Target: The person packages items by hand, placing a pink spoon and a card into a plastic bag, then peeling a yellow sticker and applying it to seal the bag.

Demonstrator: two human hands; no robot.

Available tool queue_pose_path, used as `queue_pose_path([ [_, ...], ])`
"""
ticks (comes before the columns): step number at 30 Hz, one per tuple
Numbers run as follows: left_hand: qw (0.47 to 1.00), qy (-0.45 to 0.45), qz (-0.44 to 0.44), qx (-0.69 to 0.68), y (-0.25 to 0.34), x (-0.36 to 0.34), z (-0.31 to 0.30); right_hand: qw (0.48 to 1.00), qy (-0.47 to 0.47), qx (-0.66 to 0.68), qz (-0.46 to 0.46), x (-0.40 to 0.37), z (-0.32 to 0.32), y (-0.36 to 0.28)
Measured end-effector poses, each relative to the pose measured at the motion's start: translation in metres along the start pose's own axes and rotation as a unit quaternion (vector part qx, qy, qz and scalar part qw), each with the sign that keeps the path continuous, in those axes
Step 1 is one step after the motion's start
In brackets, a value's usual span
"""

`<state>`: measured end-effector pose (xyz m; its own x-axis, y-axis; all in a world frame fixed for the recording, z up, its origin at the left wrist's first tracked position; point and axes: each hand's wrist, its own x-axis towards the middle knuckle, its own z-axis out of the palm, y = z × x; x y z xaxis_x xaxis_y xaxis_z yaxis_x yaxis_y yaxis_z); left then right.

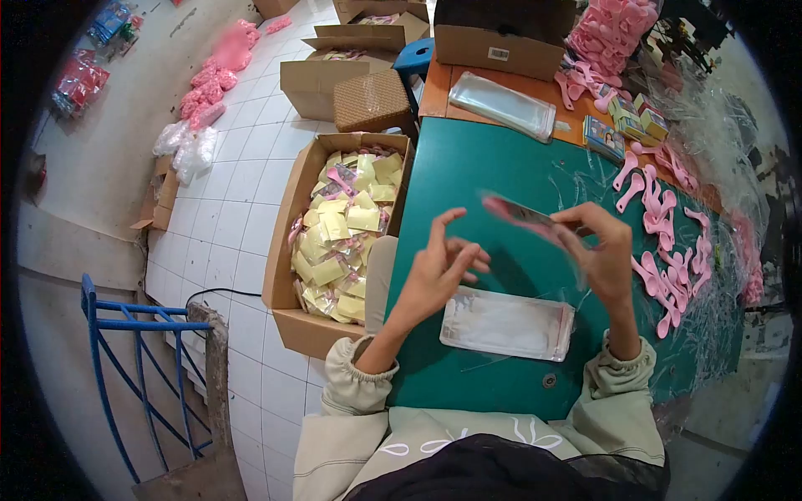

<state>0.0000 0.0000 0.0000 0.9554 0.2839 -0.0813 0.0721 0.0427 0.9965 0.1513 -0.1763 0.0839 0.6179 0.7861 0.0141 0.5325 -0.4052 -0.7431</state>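
Note:
Held up over the green table [468, 167] is a small packet [522, 215] with a pink item and a card, blurred by motion. My right hand [597, 250] grips its right end between thumb and fingers. To its left, my left hand [443, 259] is in the air with its fingers apart and nothing in them. Below both hands a stack of clear plastic bags [507, 324] lies flat on the table. Loose pink spoons [660, 217] are scattered to the right of my right hand.
An open carton [280, 275] full of packets with yellow cards stands left of the table. At the table's back are another bag stack [501, 104], small card boxes [603, 138] and a brown carton [501, 50]. A blue metal frame [146, 313] stands far left.

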Motion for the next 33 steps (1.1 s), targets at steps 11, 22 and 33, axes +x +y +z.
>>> queue_pose_path([
  [11,0.984,-0.077,-0.103,-0.122,-0.005,-0.023,0.007,0.984,-0.074,-0.056,-0.154,-0.011,0.056,0.0],
  [22,0.998,-0.059,-0.01,-0.001,-0.018,-0.022,0.011,0.977,-0.158,0.02,-0.139,0.0,0.073,0.018],
  [33,0.996,-0.032,-0.082,-0.026,-0.008,-0.016,0.012,0.942,-0.119,-0.082,-0.302,-0.013,0.082,0.009],
])
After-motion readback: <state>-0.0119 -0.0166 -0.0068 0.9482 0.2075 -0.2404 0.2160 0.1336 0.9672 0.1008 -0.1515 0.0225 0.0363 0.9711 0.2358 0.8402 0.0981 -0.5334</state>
